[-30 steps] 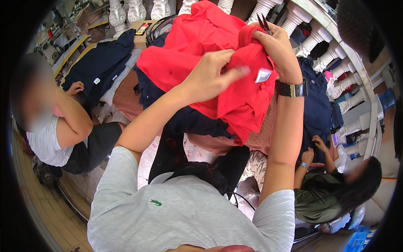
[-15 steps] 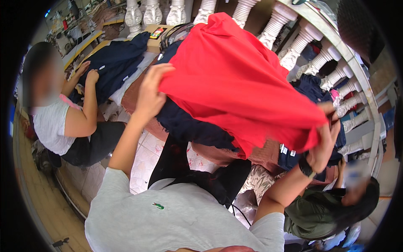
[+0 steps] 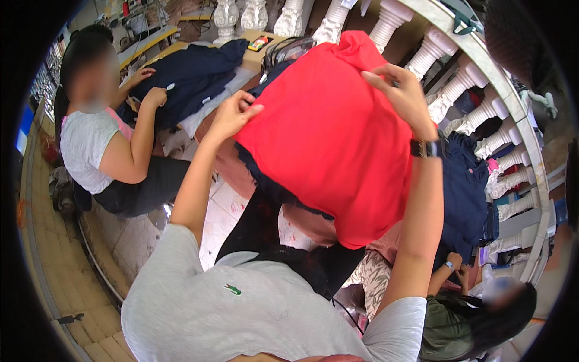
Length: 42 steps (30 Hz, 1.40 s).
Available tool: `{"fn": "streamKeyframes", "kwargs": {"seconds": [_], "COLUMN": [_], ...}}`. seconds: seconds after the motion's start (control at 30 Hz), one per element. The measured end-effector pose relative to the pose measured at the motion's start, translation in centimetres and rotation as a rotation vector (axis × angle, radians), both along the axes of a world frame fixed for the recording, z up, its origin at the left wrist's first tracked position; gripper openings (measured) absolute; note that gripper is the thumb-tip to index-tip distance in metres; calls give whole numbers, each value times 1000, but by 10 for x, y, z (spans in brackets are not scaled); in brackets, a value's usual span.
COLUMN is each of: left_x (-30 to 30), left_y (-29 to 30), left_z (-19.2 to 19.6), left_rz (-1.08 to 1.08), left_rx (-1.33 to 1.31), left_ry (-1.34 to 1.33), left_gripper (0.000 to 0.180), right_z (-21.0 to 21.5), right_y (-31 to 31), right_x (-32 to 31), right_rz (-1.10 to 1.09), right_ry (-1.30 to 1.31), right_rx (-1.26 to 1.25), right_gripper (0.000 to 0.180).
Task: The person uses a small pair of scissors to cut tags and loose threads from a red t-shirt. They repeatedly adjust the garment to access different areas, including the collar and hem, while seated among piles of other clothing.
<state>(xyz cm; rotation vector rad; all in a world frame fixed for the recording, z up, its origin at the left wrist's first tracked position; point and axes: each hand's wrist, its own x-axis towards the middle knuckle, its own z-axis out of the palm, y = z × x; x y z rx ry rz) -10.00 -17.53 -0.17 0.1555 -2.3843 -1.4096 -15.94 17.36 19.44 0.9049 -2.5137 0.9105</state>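
Observation:
A red cloth garment (image 3: 325, 145) is spread over dark navy cloth in front of me, its near right corner hanging down toward my lap. My left hand (image 3: 234, 116) is closed at its left edge, pinching the cloth between thumb and fingers. Over its far right part, my right hand (image 3: 403, 96) reaches up with fingers bent and thumb and fingertips closed on the red cloth. Some of these fingertips are hard to make out. A dark watch band (image 3: 427, 148) circles my right wrist. Navy cloth (image 3: 265, 178) shows beneath the red garment's near left edge.
At the left, a person (image 3: 99, 133) handles a navy garment (image 3: 190, 78) on a table. Another person (image 3: 464, 320) at the lower right works at a navy cloth pile (image 3: 464, 199). White balusters (image 3: 437, 54) line the far side. A cardboard box (image 3: 256, 57) stands near a clear plastic bag (image 3: 289, 54).
My right hand has moved from the garment's near right corner up to its far right part. The lifted red cloth has come down flatter. My view has shifted slightly left.

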Motion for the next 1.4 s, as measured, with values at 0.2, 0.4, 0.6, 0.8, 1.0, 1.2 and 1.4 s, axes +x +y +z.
{"fn": "streamKeyframes", "kwargs": {"seconds": [0.2, 0.4, 0.6, 0.8, 1.0, 1.2, 1.4], "left_x": [20, 46, 81, 121, 119, 75, 14], "left_y": [-16, 21, 20, 31, 14, -48, -3], "left_z": [24, 69, 121, 88, 103, 162, 119], "left_rz": [-163, -98, -86, -612, -438, -558, -462], "left_rx": [26, 19, -33, 103, -404, -249, 174], "left_ry": [59, 431, 311, -73, 160, 257, 364], "left_gripper": [28, 22, 12, 31, 50, 31, 36], "right_z": [-14, -36, -1, 16, 35, 131, 192], "right_y": [-66, -141, -131, -56, 13, 14, 63], "right_x": [-69, -79, -102, -125, -110, -64, -20], "right_rz": [97, 360, 42, 128, 92, 131, 121], "right_ry": [183, 269, 374, 431, 491, 328, -48], "right_rx": [93, 249, 897, 443, 376, -102, -609], "right_gripper": [22, 49, 43, 30, 24, 16, 10]}}
